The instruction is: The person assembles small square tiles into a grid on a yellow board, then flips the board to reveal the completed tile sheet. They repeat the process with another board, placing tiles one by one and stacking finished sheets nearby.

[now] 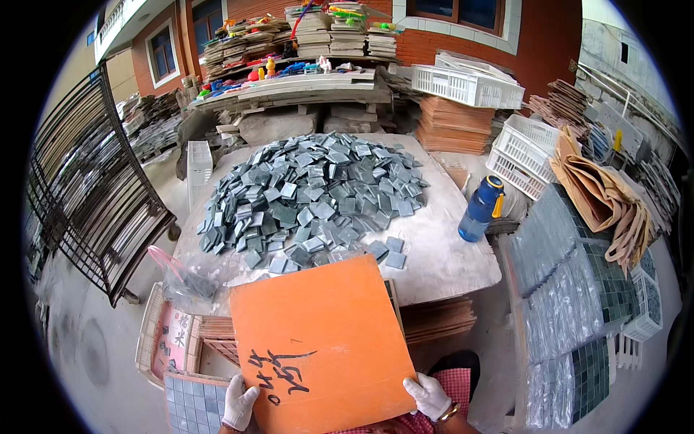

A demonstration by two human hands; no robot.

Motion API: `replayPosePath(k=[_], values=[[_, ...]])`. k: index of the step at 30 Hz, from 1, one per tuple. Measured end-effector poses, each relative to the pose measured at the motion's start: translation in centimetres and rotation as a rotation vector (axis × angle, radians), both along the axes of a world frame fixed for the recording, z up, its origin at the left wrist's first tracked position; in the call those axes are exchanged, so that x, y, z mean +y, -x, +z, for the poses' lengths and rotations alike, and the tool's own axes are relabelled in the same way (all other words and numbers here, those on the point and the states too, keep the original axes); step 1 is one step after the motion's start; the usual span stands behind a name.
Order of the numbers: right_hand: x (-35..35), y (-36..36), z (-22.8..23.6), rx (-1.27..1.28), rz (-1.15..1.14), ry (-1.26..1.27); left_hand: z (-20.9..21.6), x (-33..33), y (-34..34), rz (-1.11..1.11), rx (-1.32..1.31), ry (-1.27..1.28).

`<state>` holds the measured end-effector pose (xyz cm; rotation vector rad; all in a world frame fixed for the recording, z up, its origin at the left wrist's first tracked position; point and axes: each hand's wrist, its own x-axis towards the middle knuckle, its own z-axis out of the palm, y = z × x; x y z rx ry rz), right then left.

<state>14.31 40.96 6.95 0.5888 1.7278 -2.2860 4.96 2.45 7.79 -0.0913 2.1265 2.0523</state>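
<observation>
soft even daylight, faint shadows, sharp centre, strong fisheye bending at edges, black vignette corners

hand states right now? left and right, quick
Left hand: closed on the lower left edge of the orange board.
Right hand: closed on the board's lower right edge.

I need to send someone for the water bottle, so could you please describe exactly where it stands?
Find the pale stone table heaped with grey-green mosaic tiles. The bottle stands upright at the table's right edge, clear of the heap. It is the only blue thing there, with a yellow loop at its cap.
</observation>
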Motion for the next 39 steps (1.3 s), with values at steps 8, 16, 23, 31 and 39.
replayPosePath(k=[8,16,23,31,39], values=[[1.8,-2.8,0.9,-0.074,-0.029,-0.582,-3.3,4.2,0.0,0.114,0.053,0.227],[-1.3,3.0,6.8,0.576,-0.495,0.452,1.0,13.4,-0.2,0.227,0.327,-0.358],[3.7,5.9,2.3,0.442,-0.302,0.348,1.5,6.4,3.8,-0.200,-0.311,-0.912],[5.1,6.0,-4.0,0.120,-0.167,-0.099,-5.5,2.7,0.5,-0.029,0.001,0.410],[5.4,10.4,-4.3,-0.168,0.088,-0.830,-6.3,3.6,1.7,0.081,0.041,0.592]])
